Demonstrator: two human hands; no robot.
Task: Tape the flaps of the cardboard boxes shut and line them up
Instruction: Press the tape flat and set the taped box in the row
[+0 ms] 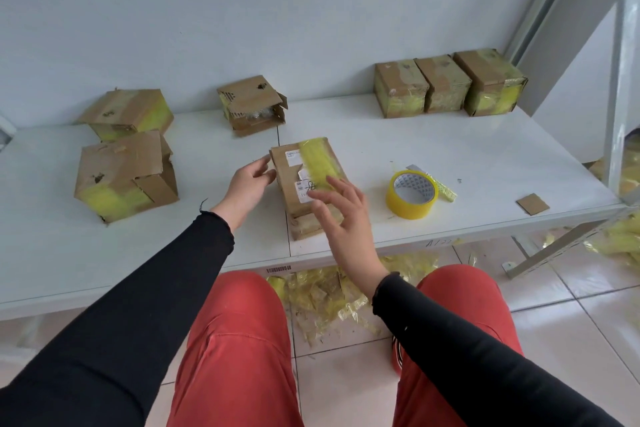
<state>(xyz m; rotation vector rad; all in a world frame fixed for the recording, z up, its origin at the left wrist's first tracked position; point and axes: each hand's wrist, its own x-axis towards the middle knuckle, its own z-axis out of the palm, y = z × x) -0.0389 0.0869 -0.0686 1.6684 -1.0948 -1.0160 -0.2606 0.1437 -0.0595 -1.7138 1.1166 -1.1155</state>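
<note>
A seated person works at a white shelf [485, 163], both hands spread around a small cardboard box [304, 184] that lies at the middle of the surface, a strip of yellow tape running along its top. The left hand [247, 187] rests open against the box's left side, fingers apart; the right hand [341, 215] hovers over its near end, fingers splayed, gripping nothing.

The box looks light and fairly stiff, though its corners are worn and its glossy taped patches are likely slippery; bare cardboard on the two long sides appears the safest place to take hold.

A roll of yellow tape [412, 194] stands just right of the box. Three taped boxes [446, 87] sit in a touching row at the far right against the wall. An untaped box [252, 106] with loose flaps waits at the far middle, two more boxes [124, 149] at the left.

Open surface lies between the box and the row. The shelf's near edge runs close under the right hand, so a careless slide could tip the box off.
</note>
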